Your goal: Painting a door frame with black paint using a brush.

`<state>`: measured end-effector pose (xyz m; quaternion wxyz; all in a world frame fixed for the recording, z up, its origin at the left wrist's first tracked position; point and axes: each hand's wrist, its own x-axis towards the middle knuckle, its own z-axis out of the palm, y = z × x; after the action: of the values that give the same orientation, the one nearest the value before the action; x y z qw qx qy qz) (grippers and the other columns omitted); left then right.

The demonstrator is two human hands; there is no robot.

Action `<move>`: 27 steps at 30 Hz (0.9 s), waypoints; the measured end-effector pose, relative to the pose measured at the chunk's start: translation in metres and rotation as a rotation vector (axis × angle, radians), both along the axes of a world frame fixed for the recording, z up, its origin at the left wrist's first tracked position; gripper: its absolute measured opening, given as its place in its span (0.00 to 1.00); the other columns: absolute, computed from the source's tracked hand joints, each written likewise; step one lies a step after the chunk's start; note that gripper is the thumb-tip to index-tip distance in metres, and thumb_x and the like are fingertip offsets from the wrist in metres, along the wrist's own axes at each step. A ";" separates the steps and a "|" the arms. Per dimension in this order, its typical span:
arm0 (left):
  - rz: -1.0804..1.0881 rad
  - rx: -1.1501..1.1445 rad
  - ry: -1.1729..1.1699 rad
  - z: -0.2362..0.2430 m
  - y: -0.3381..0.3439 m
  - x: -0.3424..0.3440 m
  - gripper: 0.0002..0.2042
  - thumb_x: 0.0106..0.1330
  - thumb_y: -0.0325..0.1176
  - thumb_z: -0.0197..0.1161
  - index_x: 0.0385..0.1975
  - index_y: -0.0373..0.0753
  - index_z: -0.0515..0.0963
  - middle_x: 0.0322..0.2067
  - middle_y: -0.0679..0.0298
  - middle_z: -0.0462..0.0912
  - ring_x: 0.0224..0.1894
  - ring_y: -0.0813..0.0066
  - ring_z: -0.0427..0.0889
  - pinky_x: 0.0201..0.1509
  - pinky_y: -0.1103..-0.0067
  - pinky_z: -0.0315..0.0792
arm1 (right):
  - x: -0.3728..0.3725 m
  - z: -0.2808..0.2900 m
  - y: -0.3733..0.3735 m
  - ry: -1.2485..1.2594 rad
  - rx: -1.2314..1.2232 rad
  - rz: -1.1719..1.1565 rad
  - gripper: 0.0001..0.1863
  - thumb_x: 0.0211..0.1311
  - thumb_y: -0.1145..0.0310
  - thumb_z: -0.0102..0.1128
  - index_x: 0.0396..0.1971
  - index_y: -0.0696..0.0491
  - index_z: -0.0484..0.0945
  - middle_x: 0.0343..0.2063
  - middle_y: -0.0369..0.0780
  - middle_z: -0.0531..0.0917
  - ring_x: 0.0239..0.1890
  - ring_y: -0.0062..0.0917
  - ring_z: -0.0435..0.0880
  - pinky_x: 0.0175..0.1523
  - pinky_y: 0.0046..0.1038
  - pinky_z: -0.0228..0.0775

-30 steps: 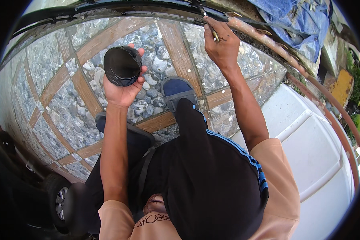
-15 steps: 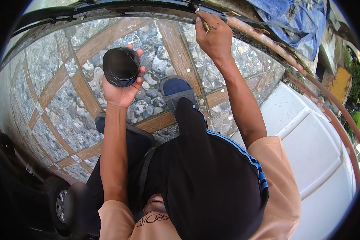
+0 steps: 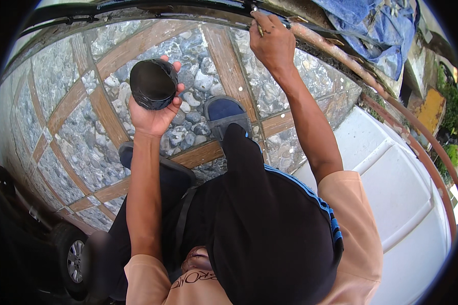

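My left hand [image 3: 152, 119] is wrapped round a black cup [image 3: 153, 85] with dark liquid in it, held above the stone floor. The thumb and fingertips show along its right side. At the top, my right hand [image 3: 274, 47] grips a thin paintbrush [image 3: 260, 29]. Its handle end pokes out between the fingers, and the far end reaches the glossy black rail [image 3: 188, 7]. The bristles are hard to make out there. Right of that spot, a pipe [image 3: 336, 48] in patchy pinkish brown continues the line.
The floor [image 3: 191, 96] has pebble panels with brown wood-look strips. My sandalled foot [image 3: 224, 109] stands between my arms. A blue tarp [image 3: 371, 30] lies beyond the pipe. White panels [image 3: 392, 188] are at right; a dark car's wheel [image 3: 75, 259] is at lower left.
My right hand has shifted very slightly along the rail with the paintbrush. The cup in my left hand has barely moved.
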<state>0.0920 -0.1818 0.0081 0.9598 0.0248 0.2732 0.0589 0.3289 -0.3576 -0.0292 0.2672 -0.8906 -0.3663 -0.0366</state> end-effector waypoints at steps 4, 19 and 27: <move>0.004 -0.003 -0.003 0.001 0.000 0.001 0.28 0.72 0.50 0.45 0.68 0.41 0.61 0.62 0.52 0.71 0.43 0.53 0.83 0.38 0.70 0.82 | -0.003 -0.002 0.000 0.016 -0.024 -0.060 0.11 0.57 0.68 0.63 0.41 0.48 0.84 0.31 0.40 0.84 0.30 0.40 0.84 0.34 0.35 0.77; 0.012 -0.012 -0.002 0.002 0.007 -0.005 0.28 0.72 0.49 0.46 0.68 0.41 0.61 0.61 0.52 0.72 0.43 0.52 0.83 0.38 0.69 0.83 | 0.009 0.018 -0.011 0.038 -0.247 0.038 0.10 0.59 0.69 0.62 0.41 0.47 0.84 0.32 0.40 0.83 0.31 0.40 0.84 0.36 0.38 0.77; -0.016 -0.001 0.018 0.001 0.004 -0.003 0.28 0.72 0.49 0.46 0.68 0.41 0.61 0.61 0.52 0.72 0.43 0.53 0.83 0.37 0.70 0.82 | 0.027 0.013 -0.020 0.051 -0.304 0.139 0.09 0.61 0.68 0.60 0.40 0.47 0.85 0.34 0.39 0.83 0.34 0.40 0.84 0.39 0.37 0.76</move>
<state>0.0891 -0.1775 0.0091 0.9578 0.0272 0.2818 0.0506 0.3561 -0.3777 -0.0158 0.1403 -0.8939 -0.4214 0.0602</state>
